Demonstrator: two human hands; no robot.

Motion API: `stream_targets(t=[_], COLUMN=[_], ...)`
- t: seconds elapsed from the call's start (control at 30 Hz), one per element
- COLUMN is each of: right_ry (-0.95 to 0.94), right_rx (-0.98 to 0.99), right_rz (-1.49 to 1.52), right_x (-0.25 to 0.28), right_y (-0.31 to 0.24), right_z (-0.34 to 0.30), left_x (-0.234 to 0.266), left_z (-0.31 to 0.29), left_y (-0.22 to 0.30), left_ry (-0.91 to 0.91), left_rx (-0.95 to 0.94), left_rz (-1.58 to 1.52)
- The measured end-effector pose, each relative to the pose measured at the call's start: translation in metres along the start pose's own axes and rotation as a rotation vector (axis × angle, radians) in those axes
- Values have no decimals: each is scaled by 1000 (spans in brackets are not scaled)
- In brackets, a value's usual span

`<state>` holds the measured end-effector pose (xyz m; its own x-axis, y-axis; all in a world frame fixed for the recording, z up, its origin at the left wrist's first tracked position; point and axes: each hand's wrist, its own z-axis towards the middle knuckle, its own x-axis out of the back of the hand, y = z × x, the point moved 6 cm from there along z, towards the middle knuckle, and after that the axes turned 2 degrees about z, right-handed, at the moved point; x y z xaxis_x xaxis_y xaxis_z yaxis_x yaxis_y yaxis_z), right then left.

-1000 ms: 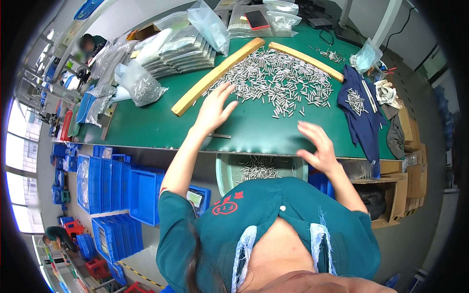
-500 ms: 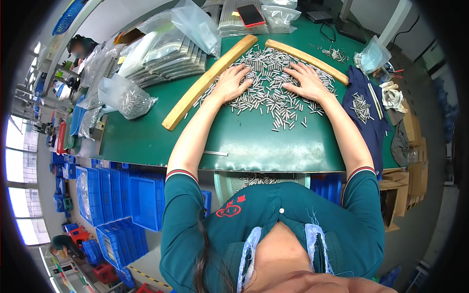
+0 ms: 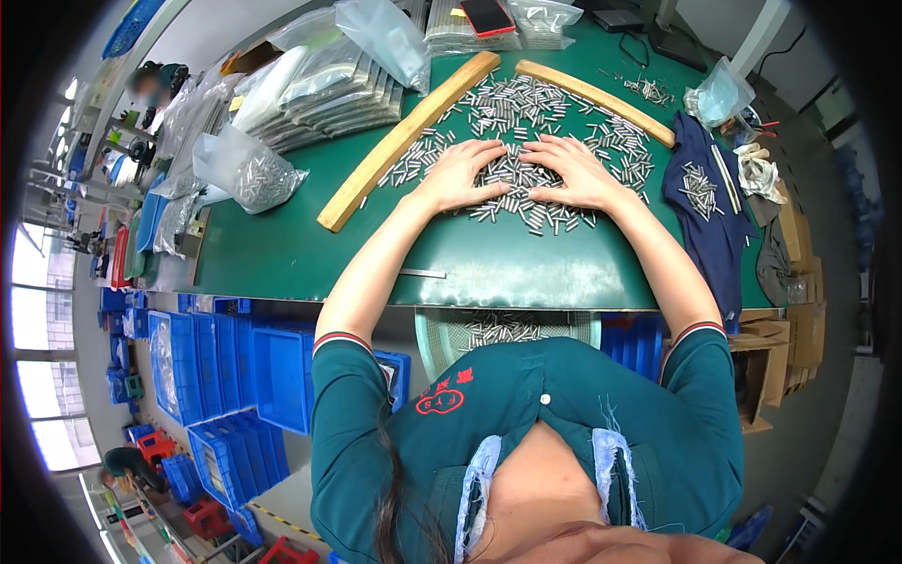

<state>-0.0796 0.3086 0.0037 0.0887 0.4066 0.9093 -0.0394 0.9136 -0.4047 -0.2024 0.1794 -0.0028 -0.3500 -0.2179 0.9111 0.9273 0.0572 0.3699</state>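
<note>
Many short silvery metal pins point(image 3: 507, 105) lie spread over the green tabletop point(image 3: 291, 226). My left hand point(image 3: 460, 177) rests on the left side of a heap of pins, its fingers stretched toward the middle. Opposite it, my right hand point(image 3: 573, 175) lies with fingers spread, thumb apart. The two hands face each other with a small gap, and a cluster of pins point(image 3: 512, 174) sits between them. Neither palm closes round anything; pins under the hands are hidden. Two wooden bars, a left one point(image 3: 404, 146) and a right one point(image 3: 597, 101), flank the spread in a V.
A dark blue cloth point(image 3: 693, 240) with some pins lies at the right. Stacked bagged parts point(image 3: 329, 103) and a bag of pins point(image 3: 254, 179) stand left. A green tray point(image 3: 437, 343) with pins is below the table's front edge. Blue bins point(image 3: 282, 376) stand lower left.
Both hands have moved closer together and toward me, gathering pins between them. Pins that lay loose nearest me are now bunched by the thumbs. The view has shifted slightly.
</note>
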Motion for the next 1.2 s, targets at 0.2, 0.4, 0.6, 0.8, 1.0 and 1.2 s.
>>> stream_targets(t=[0.2, 0.4, 0.6, 0.8, 1.0, 1.2], right_ry=[-29, 16, 203, 318, 351, 406], right_rx=[70, 90, -87, -389, -396, -251], right_rz=[38, -22, 140, 222, 172, 158], right_x=[0, 7, 27, 5, -16, -18], right_y=[-10, -25, -56, -61, -67, -83], right_z=[-13, -34, -92, -136, -117, -110], left_x=[3, 6, 38, 23, -16, -16], left_z=[-17, -35, -80, -111, -89, -86], left_y=[16, 29, 59, 112, 120, 122], left_ry=[-49, -84, 133, 234, 283, 321], left_rx=[-33, -37, 98, 194, 224, 245], left_rz=[11, 101, 78, 55, 94, 136])
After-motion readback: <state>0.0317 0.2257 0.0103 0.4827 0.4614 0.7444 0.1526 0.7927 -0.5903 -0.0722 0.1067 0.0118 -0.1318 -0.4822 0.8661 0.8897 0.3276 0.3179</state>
